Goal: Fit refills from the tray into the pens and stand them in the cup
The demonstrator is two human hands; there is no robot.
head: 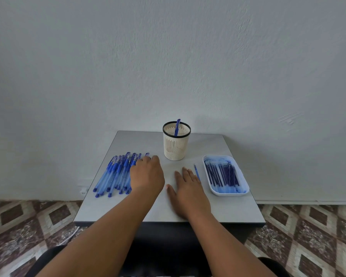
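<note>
left hand fingers (148,159): reaching onto the right edge of the pen pile, fingers bent down over the pens; honestly can't tell if they're actually gripping one or just touching
left hand (147,176): sitting palm down, left of the cup and nearer the person
right hand fingers (185,172): lying straight and relaxed, not holding anything
right hand (189,193): resting flat on the worktop (238,210), in front of the cup and a bit right
loose refill (197,172): lying on the worktop just beside the right fingers, between them and the tray
tray (245,183): sitting right of the cup and closer to the person, holding a bunch of dark blue refills (222,174)
pen pile (114,174): blue pens fanning out left of the cup
cup (176,143): standing at the far edge of the worktop, one blue pen (177,127) standing in it, leaning a little
</note>
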